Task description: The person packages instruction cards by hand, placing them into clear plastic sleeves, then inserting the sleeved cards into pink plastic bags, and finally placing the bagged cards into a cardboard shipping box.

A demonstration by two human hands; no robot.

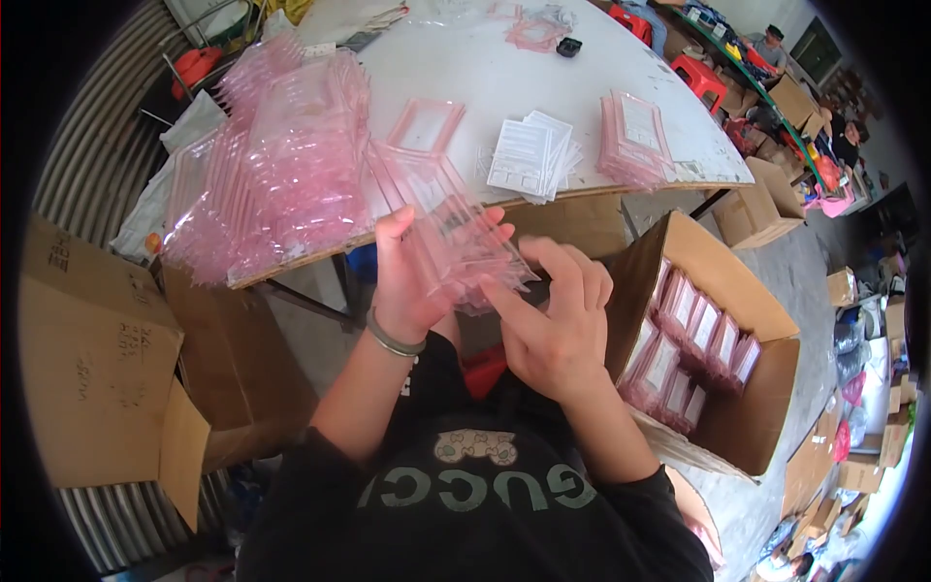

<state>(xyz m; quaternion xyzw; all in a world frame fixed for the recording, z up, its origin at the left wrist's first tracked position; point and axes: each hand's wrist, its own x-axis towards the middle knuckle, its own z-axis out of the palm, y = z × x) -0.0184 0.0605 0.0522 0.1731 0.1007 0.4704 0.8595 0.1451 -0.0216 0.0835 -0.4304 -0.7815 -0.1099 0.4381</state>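
A small stack of clear pink-edged plastic pouches [441, 228] is in my left hand [402, 281], whose fingers wrap behind it and whose wrist wears a bangle. My right hand [558, 320] has its index fingertip at the lower right edge of the stack, the other fingers bent and slightly blurred. Behind them on the white table [465, 73] lie a single pouch [427, 124], a pile of white printed cards [531, 155] and a stack of pouches with cards [632, 139]. A large heap of pouches [301, 145] covers the table's left end.
An open cardboard box [766, 320] at the right holds rows of filled pouches. Other cardboard boxes [107, 359] stand at the left. A small black object [569, 47] lies on the far table. Two people [771, 48] are in the right background, near red stools [698, 80].
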